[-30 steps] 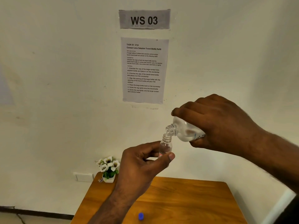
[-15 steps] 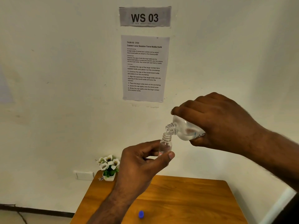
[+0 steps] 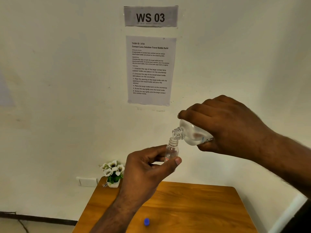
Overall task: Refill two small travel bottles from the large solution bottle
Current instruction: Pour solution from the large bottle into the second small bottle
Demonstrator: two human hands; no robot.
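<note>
My left hand (image 3: 148, 167) holds a small clear travel bottle (image 3: 172, 149) upright between thumb and fingers, above the wooden table (image 3: 193, 207). My right hand (image 3: 223, 125) grips the large clear solution bottle (image 3: 190, 133), tipped on its side with its open threaded neck pointing down-left. That neck rests right over the small bottle's open mouth. Both bottles are uncapped. A blue cap (image 3: 146, 221) lies on the table near its front edge. A second travel bottle is not in view.
A small white pot of white flowers (image 3: 113, 172) stands at the table's back left corner. A wall socket (image 3: 87, 181) sits on the wall beside it. An instruction sheet (image 3: 150, 70) and a "WS 03" sign (image 3: 150, 16) hang on the wall.
Both hands and both bottles keep almost the same pose; the large bottle stays tipped over the small one. The view has shifted only slightly.
</note>
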